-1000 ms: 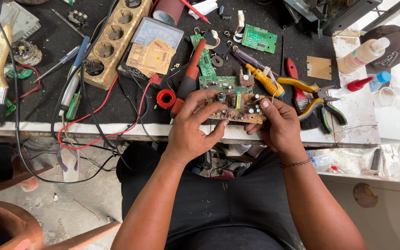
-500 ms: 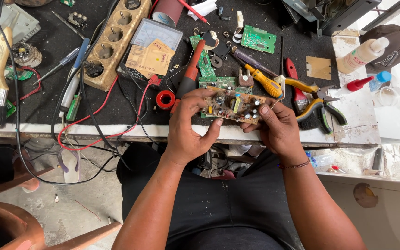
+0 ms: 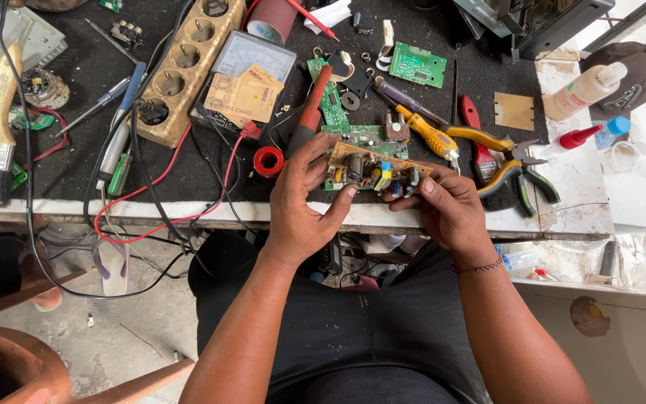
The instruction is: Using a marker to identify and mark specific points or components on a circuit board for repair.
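Both hands (image 3: 304, 206) (image 3: 446, 209) have tilted the circuit board (image 3: 371, 170) upward.

Pliers (image 3: 514, 161) and screwdriver (image 3: 429, 133) crowding right

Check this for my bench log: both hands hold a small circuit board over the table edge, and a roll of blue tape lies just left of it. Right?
Not quite. In the head view the tape roll is red, not blue. Both the left hand and right hand do hold the circuit board.
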